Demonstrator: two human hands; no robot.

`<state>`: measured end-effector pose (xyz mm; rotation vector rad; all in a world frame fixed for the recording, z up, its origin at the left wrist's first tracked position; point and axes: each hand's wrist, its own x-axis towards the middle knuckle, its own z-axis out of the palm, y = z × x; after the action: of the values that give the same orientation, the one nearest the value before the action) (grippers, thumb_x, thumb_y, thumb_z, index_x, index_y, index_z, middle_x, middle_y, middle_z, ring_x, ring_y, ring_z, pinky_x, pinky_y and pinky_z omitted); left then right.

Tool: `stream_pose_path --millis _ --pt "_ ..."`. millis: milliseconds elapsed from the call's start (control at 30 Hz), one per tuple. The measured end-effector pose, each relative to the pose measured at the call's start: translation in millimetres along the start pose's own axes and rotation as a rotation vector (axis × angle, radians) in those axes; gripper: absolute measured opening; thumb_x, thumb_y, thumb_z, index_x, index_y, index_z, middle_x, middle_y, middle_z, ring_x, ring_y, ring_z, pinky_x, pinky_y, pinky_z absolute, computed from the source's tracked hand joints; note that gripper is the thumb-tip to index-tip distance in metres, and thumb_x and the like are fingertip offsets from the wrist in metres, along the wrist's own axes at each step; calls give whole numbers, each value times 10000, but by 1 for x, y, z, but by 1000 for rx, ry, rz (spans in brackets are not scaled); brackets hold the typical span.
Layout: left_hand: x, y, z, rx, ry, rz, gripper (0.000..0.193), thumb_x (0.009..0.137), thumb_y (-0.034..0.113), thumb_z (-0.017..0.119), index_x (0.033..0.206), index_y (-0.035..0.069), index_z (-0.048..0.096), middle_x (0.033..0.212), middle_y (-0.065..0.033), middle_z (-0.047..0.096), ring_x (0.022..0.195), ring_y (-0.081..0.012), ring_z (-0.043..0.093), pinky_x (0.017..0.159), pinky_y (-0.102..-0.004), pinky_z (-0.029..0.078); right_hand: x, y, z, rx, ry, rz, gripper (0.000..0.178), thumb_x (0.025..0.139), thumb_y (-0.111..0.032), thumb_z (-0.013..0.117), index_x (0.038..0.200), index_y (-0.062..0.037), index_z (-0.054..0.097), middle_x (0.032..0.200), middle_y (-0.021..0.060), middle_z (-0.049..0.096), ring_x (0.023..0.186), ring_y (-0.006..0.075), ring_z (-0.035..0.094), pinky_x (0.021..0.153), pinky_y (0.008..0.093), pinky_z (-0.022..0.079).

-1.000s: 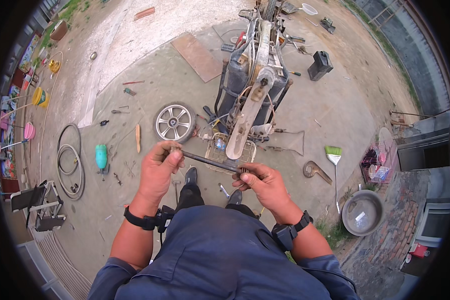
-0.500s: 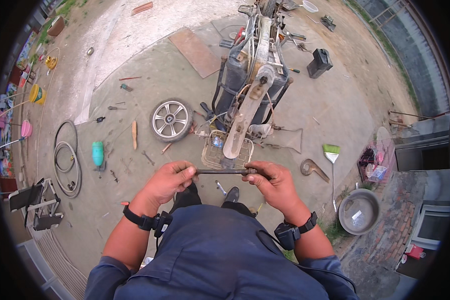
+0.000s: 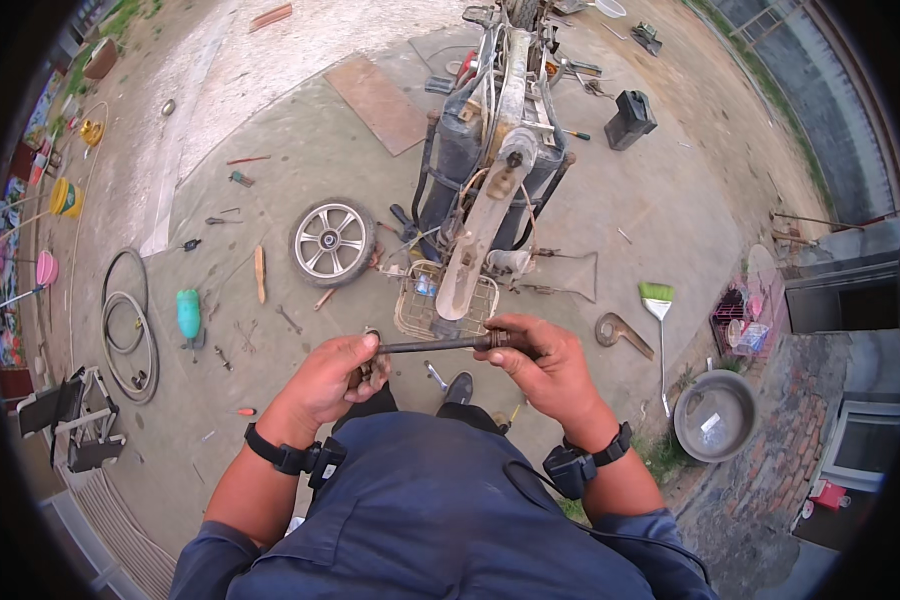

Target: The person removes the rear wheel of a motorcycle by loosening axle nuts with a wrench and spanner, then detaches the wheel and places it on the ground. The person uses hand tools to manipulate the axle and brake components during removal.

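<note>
A long, dark axle bolt [image 3: 430,345] is held level in front of my waist, its right end slightly higher. The thumb and curled fingers of my left hand [image 3: 335,378] pinch its left end. My right hand [image 3: 542,365] grips the other end between thumb and fingers, where a thicker, nut-like part shows. A spoked wheel with tyre [image 3: 332,242] lies on the ground ahead to the left. Beyond my hands lies a partly stripped motor scooter [image 3: 485,180], with a wire basket [image 3: 410,315] at its near end.
Wrenches [image 3: 288,320], a wooden-coloured stick [image 3: 260,273] and a green bottle [image 3: 189,313] lie to the left, near looped tyres or hoses [image 3: 120,340]. On the right are a curved pipe [image 3: 625,335], a green broom [image 3: 658,300], a grey basin [image 3: 682,420] and a black box [image 3: 631,120].
The axle bolt has tilted, its left end lower and its right end a little higher. My left hand has shifted slightly left and down, and the view has moved a little.
</note>
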<state>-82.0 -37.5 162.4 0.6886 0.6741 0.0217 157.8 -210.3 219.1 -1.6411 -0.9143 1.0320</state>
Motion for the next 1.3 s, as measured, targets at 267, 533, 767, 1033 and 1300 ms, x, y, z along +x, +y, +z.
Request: stream_pose_path --millis 267,533,767,1033,1300 --pt "-1 2 8 12 -5 26 377 1015 377 564 926 21 650 747 -44 594 603 -83 498 487 -195 345 1 3 -6 59 -25 12 309 885 -77 701 1167 31 634 1021 118 729 970 169 704 854 290 538" --pt "-1 6 11 94 -2 56 327 1009 354 581 960 39 654 800 -15 616 663 -54 514 538 -183 371 4 -3 -11 -101 -48 -22 309 854 -115 752 1136 -6 683 1037 113 708 919 194 695 817 306 549" --pt "-2 4 18 224 7 63 294 1008 352 588 1008 66 657 846 10 631 707 -41 513 608 -171 403 6 -7 -7 -198 -157 -82 312 853 -89 772 1138 3 682 1003 94 713 916 166 706 774 284 549" --pt "-11 -6 6 255 61 139 280 1007 337 587 1018 65 653 867 13 637 723 -40 513 625 -177 410 6 -7 -19 -347 -161 -89 303 869 -131 750 1140 -15 681 947 100 687 859 180 674 732 309 532" --pt "-25 -27 -23 103 203 211 319 958 312 661 1066 13 642 866 -30 640 710 -70 532 593 -201 399 23 17 19 -31 -288 194 250 959 -197 676 1091 16 663 804 47 665 667 139 658 606 248 514"
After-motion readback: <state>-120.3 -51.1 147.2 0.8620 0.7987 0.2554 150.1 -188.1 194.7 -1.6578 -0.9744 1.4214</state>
